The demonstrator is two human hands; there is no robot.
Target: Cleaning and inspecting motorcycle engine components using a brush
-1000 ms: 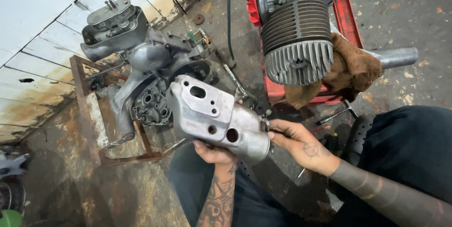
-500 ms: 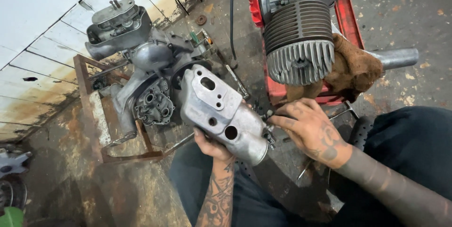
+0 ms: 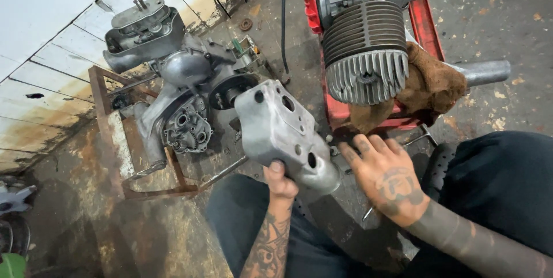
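Casing half (image 3: 282,131), bare aluminium, is gripped from below by the left hand (image 3: 280,179), held off the engine (image 3: 178,91) at 10 o'clock. Right hand (image 3: 385,179) is laid open, flat beside it. Nothing's refitted yet, apparently.

— What sits upper left?
— A grey engine block (image 3: 173,88) on a rusty steel frame (image 3: 109,134).
— And upper right?
— A finned cylinder (image 3: 364,47), brown rag (image 3: 432,85), red stand (image 3: 429,19).
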